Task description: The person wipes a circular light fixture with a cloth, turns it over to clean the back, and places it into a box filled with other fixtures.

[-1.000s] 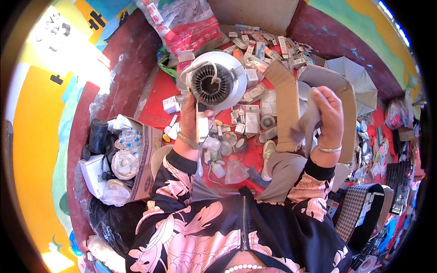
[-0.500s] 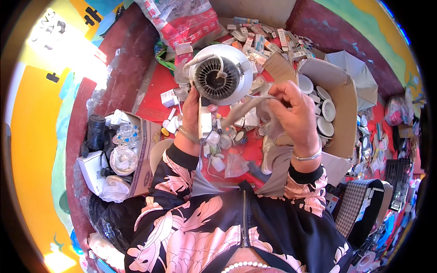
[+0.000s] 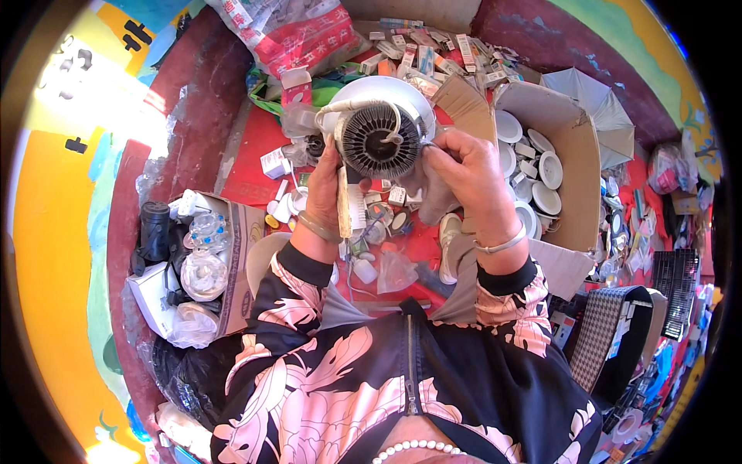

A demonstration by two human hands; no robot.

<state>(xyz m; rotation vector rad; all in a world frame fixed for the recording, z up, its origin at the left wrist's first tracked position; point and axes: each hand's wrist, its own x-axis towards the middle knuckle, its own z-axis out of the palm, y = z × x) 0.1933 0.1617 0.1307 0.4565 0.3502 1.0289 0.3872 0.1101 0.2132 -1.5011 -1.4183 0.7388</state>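
Note:
A round downlight [image 3: 380, 141] with a black finned heat sink, a white rim and a pale cable is held up in front of me. My left hand [image 3: 325, 189] is closed at its lower left side. Along that hand's palm runs a narrow pale block [image 3: 352, 207] with a white ridged face; its kind is unclear. At the light's right edge my right hand [image 3: 468, 170] pinches a grey cloth [image 3: 423, 185], which hangs below the fingers and touches the heat sink. Part of the left hand's fingers is hidden behind the light.
A carton [image 3: 553, 116] of white round lamps stands at right, an open umbrella [image 3: 599, 108] behind it. Another carton [image 3: 239, 267] with wrapped parts is at left. Small boxes [image 3: 425, 62] lie piled at the back near a printed sack [image 3: 301, 39]. Loose parts litter the red ground cover [image 3: 259, 151].
My right hand has come left and brought the grey cloth against the heat sink; before, the cloth was stretched away from the light. The light has shifted slightly right and down in view.

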